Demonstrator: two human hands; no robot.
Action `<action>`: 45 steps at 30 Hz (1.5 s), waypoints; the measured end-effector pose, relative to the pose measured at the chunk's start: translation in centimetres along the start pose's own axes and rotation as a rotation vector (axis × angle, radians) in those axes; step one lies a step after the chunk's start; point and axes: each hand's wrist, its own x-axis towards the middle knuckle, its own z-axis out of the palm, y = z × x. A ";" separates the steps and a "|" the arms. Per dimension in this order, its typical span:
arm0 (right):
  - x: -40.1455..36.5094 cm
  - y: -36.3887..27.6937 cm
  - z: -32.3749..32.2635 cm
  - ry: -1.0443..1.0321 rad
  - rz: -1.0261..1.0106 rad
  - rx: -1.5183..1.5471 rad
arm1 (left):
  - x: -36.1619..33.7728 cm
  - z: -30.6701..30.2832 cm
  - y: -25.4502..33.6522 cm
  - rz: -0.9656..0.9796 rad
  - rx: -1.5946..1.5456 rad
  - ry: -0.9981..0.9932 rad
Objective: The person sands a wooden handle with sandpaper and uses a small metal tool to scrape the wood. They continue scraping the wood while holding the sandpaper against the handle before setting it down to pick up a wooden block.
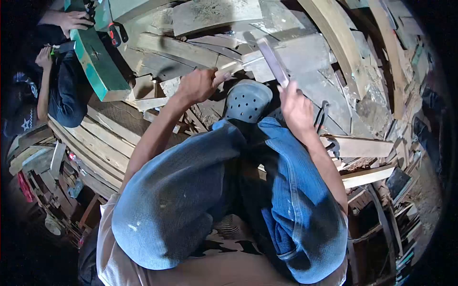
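My left hand (196,86) is closed round the near end of a short pale wood piece (230,70), at the centre left above my knee. To the right, my right hand (296,108) grips the lower end of a flat, light-coloured blade-like tool (273,62), which points up and slightly left. The tool's handle is mostly hidden in my fingers. Between and just below the two hands is a grey perforated clog (248,101) on my foot. The wood piece and the tool are apart.
At the upper left, a co-worker's hand (74,21) rests on a green-painted beam (98,66), beside a red-and-black-handled tool (114,35). A hammer (333,146) lies right of my right forearm. Planks (109,136) and wood scraps surround me. A long curved beam (336,43) stretches across the upper right.
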 end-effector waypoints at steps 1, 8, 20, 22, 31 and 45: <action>-0.8 0.5 0.2 -0.019 -0.013 0.033 | -0.1 -0.2 0.0 0.011 -0.020 -0.007; -0.7 0.1 -0.1 -0.052 -0.021 -0.068 | 0.1 0.1 -0.3 0.033 -0.009 -0.026; -1.2 -0.5 -0.2 -0.010 -0.007 0.032 | -0.4 0.0 -0.1 0.022 -0.022 -0.030; 0.3 -1.6 -1.1 -0.122 0.087 0.159 | -0.2 0.2 -0.1 0.035 0.002 0.024; -1.5 -0.7 -1.1 -0.074 0.035 0.103 | -0.1 -0.2 -0.2 0.027 -0.020 -0.033; -1.6 -0.9 -0.6 -0.070 0.059 0.021 | 0.7 2.7 -2.8 0.152 -0.001 0.106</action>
